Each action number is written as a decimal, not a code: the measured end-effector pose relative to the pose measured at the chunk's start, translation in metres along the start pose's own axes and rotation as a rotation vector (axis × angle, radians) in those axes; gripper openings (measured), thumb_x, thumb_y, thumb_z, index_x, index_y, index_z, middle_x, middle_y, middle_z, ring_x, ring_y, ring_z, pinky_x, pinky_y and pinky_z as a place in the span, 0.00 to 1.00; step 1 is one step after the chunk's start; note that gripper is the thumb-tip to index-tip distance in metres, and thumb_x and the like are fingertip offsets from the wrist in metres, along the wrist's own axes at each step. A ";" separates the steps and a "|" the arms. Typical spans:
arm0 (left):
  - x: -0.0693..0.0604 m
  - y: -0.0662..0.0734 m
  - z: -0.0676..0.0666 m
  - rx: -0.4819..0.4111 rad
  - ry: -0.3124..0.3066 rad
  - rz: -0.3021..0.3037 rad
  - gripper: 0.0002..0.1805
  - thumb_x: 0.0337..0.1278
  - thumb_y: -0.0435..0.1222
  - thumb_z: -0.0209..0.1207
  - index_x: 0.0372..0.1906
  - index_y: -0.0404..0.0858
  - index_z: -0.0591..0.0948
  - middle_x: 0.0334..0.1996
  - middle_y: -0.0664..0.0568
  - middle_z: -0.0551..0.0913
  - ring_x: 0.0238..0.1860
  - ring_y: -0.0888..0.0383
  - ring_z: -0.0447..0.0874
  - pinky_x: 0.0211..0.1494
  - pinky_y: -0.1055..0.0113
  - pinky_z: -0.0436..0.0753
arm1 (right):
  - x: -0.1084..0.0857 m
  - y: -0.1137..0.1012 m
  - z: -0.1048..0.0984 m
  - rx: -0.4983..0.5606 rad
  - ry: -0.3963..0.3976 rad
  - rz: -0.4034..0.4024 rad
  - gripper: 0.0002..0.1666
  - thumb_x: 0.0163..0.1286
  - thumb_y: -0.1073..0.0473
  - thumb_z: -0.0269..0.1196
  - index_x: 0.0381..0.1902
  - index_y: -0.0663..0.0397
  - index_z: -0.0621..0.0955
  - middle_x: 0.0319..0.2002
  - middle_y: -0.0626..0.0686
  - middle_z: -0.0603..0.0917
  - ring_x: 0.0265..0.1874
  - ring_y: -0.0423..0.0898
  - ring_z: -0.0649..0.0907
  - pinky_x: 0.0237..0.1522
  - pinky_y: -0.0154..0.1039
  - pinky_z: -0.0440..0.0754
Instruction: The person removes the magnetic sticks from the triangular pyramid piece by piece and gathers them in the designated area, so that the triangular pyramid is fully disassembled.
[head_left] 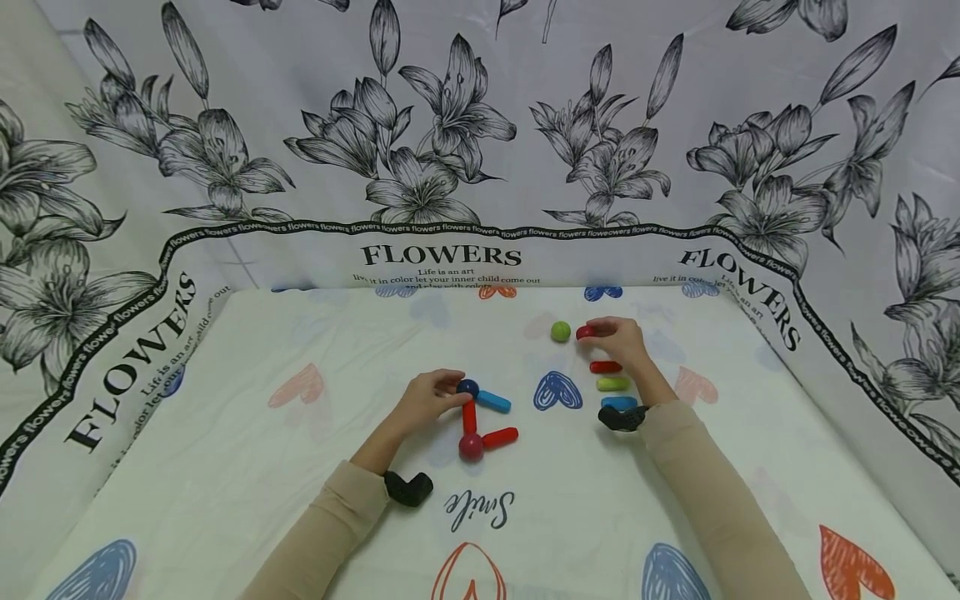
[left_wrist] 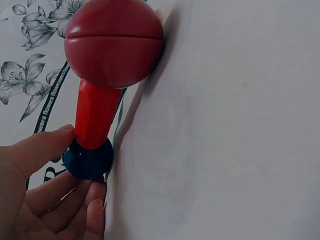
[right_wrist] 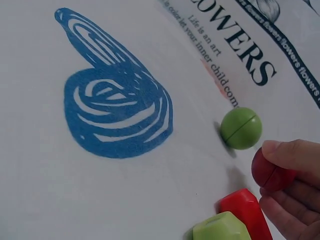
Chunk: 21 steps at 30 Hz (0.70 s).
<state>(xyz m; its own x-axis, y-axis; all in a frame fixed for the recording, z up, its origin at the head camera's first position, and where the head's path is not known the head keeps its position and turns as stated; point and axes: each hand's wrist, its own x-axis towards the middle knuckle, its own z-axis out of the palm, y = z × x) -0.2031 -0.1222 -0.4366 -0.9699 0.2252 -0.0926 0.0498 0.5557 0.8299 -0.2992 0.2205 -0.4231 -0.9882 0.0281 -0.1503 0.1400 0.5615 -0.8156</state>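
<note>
My left hand [head_left: 429,402] pinches a dark blue ball [head_left: 467,388] between thumb and fingers. From that ball a blue stick [head_left: 494,402] points right and a red stick [head_left: 469,417] runs down to a larger red ball [head_left: 471,447], which has another red stick [head_left: 500,437] on its right. In the left wrist view the thumb lies against the blue ball [left_wrist: 88,159]. My right hand [head_left: 618,340] holds a small red ball [head_left: 586,332] by its thumb and fingers; the right wrist view shows this ball [right_wrist: 271,170] close beside a green ball [right_wrist: 241,128].
Below the right hand lie a loose red stick [head_left: 605,367], a yellow-green stick [head_left: 612,384] and a blue stick [head_left: 618,403] in a column. The green ball [head_left: 560,332] is left of the right hand. A floral curtain [head_left: 420,117] hangs behind the table.
</note>
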 end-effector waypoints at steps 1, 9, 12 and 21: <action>0.000 0.000 0.000 -0.010 -0.009 -0.013 0.25 0.57 0.40 0.65 0.59 0.36 0.78 0.49 0.42 0.84 0.48 0.51 0.82 0.55 0.59 0.83 | 0.002 0.000 0.000 -0.001 0.007 0.003 0.29 0.64 0.58 0.66 0.62 0.60 0.75 0.61 0.64 0.78 0.62 0.58 0.77 0.68 0.50 0.72; 0.002 -0.001 -0.004 -0.023 -0.041 -0.038 0.23 0.58 0.42 0.64 0.58 0.38 0.79 0.47 0.44 0.84 0.48 0.54 0.80 0.52 0.63 0.83 | 0.011 0.003 0.001 0.014 0.020 0.011 0.31 0.62 0.56 0.68 0.62 0.60 0.75 0.61 0.64 0.78 0.62 0.58 0.76 0.69 0.50 0.70; 0.003 -0.001 -0.003 -0.018 -0.045 -0.047 0.23 0.58 0.42 0.64 0.58 0.38 0.79 0.47 0.45 0.84 0.48 0.54 0.79 0.51 0.64 0.82 | 0.013 0.003 0.002 0.010 0.028 0.020 0.31 0.62 0.56 0.68 0.62 0.60 0.75 0.61 0.64 0.78 0.63 0.58 0.76 0.70 0.50 0.69; 0.004 0.001 -0.004 -0.015 -0.043 -0.058 0.23 0.58 0.42 0.64 0.57 0.37 0.80 0.46 0.45 0.84 0.47 0.55 0.79 0.51 0.65 0.82 | 0.018 0.006 0.005 -0.010 0.021 0.030 0.31 0.64 0.56 0.66 0.63 0.59 0.74 0.62 0.64 0.77 0.64 0.58 0.75 0.70 0.50 0.68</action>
<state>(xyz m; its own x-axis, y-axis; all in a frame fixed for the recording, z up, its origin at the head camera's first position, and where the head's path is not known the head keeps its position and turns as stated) -0.2078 -0.1238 -0.4342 -0.9599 0.2274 -0.1640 -0.0100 0.5568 0.8306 -0.3155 0.2198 -0.4336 -0.9846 0.0627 -0.1630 0.1695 0.5685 -0.8051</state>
